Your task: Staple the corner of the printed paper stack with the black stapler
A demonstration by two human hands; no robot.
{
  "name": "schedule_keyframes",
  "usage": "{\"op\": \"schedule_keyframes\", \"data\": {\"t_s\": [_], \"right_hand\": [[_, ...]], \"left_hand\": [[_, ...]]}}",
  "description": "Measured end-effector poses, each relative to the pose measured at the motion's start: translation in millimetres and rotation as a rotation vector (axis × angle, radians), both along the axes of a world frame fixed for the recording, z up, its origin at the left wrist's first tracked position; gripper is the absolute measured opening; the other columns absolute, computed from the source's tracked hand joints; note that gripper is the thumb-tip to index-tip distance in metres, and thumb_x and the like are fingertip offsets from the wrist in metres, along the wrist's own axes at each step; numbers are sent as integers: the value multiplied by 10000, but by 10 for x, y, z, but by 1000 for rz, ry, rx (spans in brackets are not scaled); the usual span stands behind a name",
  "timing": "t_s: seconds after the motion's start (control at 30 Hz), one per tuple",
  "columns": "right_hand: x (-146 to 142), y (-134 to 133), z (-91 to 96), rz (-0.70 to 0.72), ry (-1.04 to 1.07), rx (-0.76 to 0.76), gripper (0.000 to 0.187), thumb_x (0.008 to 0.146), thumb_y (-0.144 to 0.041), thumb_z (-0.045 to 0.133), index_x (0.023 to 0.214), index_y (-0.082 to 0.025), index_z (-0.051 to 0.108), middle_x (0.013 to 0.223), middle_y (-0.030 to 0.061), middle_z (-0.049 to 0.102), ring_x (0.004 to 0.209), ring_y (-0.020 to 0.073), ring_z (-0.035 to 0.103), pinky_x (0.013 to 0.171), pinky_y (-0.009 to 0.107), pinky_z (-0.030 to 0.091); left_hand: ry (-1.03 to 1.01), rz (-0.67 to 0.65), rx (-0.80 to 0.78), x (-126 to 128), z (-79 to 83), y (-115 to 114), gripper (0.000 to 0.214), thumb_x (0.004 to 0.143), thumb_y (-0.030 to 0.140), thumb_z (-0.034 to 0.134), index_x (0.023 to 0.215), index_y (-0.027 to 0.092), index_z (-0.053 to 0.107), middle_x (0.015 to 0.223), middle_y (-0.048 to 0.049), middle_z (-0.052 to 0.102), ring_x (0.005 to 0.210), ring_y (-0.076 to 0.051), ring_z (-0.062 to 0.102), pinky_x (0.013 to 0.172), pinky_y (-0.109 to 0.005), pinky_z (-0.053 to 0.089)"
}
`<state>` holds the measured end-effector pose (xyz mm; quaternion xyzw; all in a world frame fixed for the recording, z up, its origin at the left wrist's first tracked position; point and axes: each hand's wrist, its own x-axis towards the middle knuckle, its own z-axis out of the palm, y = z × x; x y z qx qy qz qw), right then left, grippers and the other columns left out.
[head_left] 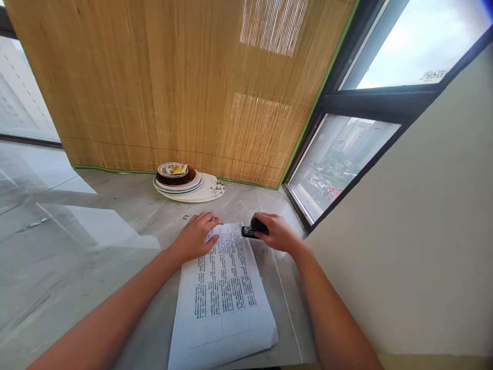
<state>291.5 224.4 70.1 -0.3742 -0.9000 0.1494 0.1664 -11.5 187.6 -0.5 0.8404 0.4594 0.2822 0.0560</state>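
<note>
A printed sheet of paper (223, 293) lies on the grey marble surface (77, 246) in front of me. My left hand (196, 234) rests on the sheet's far left corner, fingers flat and pressing it down. My right hand (275, 232) is wrapped round a black stapler (252, 229) whose mouth sits on the sheet's far right corner.
A stack of plates and a dark bowl (177, 180) sits on a large round white plate (208, 189) by the bamboo blind (173, 82). Small metal bits (186, 217) lie beyond my left hand. A window (339, 159) and a beige wall (423, 231) are to the right.
</note>
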Motion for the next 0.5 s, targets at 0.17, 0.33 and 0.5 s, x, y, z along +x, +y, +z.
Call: {"op": "schedule_keyframes", "data": {"t_s": [0.17, 0.33, 0.5], "right_hand": [[113, 64, -1, -66, -136, 39, 194, 773, -76, 613, 900, -222, 600, 872, 12, 665, 787, 172, 530, 681, 276, 291], [75, 55, -24, -24, -217, -94, 200, 736, -47, 622, 840, -216, 596, 834, 14, 664, 742, 163, 511, 654, 282, 281], [28, 31, -18, 146, -150, -146, 167, 772, -94, 685, 887, -207, 641, 854, -3, 674, 793, 162, 557, 702, 270, 340]], "left_hand": [[18, -316, -111, 179, 57, -144, 467, 982, 338, 707, 1447, 323, 671, 1570, -97, 615, 1427, -353, 582, 1215, -570, 409], [30, -396, -153, 206, 72, -206, 573, 952, 306, 726, 1512, 388, 637, 1625, -65, 576, 1478, -350, 563, 1277, -583, 352], [55, -447, -135, 240, 90, -246, 652, 935, 236, 693, 1547, 438, 598, 1675, -37, 519, 1545, -348, 495, 1305, -604, 311]]}}
